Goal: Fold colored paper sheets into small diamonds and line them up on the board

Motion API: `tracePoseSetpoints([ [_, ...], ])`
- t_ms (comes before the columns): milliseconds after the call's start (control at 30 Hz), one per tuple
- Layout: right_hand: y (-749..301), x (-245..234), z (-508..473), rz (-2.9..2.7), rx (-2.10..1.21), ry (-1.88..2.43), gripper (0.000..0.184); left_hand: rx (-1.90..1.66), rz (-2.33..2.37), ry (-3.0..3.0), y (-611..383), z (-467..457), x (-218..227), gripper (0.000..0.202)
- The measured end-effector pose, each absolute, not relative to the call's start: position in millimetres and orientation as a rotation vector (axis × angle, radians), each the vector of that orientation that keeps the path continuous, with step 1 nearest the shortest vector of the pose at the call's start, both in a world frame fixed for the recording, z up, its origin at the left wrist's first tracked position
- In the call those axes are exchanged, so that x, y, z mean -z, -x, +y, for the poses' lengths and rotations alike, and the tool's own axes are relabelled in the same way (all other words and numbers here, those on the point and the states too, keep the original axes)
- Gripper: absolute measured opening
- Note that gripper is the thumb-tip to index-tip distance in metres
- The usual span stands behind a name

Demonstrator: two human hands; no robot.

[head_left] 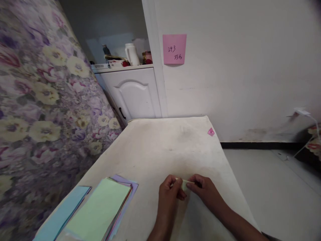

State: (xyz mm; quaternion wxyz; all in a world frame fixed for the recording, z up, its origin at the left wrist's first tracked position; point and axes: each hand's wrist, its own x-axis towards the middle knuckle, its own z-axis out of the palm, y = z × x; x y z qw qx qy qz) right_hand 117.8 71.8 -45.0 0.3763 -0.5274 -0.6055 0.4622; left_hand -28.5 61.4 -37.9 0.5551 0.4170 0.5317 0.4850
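Observation:
Between my two hands is a small piece of pale yellow-green folded paper (pixel 184 183), held just above the cloth-covered table (pixel 155 150). My left hand (pixel 170 190) pinches its left end between thumb and fingers. At the right end, my right hand (pixel 200 185) grips it between thumb and forefinger. Fingers cover much of the paper, so its full shape is hidden. To the left of my hands lies a stack of coloured paper (pixel 100 204) with a light green sheet on top. Beside that stack is a second pile of blue paper (pixel 66 209).
A small pink folded paper piece (pixel 211 132) rests near the table's far right corner. Behind the table stands a white cabinet (pixel 132 93) with a white jug (pixel 132 54) on top. A pink note (pixel 174 49) sticks to the wall. Floral curtain (pixel 50 110) hangs at left.

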Motion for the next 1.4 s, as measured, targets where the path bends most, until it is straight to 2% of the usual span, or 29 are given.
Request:
tracePoseSetpoints([
  [233, -120.3, 40.6, 71.3, -1.569, -1.170, 1.368, 0.019, -1.028, 1.236, -1.028, 26.9, 62.0, 38.7, 0.021],
  [300, -120.6, 40.2, 70.6, -1.578, -1.148, 1.373, 0.015, -1.025, 1.229, -1.020, 27.0, 62.1, 38.5, 0.018],
  [367, -120.2, 39.1, 69.2, -1.586, -1.051, 1.379, 0.009, -1.028, 1.228, -1.011, 27.1, 62.2, 37.6, 0.015],
  [467, -119.1, 35.9, 65.9, -1.634, -0.832, 1.341, 0.018, -1.027, 1.240, -0.986, 26.5, 62.0, 36.3, 0.014],
  [533, -118.1, 33.7, 63.9, -1.677, -0.768, 1.311, 0.016, -1.022, 1.248, -0.960, 25.5, 61.9, 36.4, 0.016],
  [967, -116.9, 31.4, 63.8, -1.674, -0.826, 1.354, 0.006, -1.052, 1.250, -0.984, 20.8, 59.2, 38.8, 0.021],
  [1400, -118.9, 34.8, 61.0, -1.811, -0.835, 1.434, 0.013, -1.094, 1.327, -1.237, 18.8, 54.1, 38.8, 0.013],
])
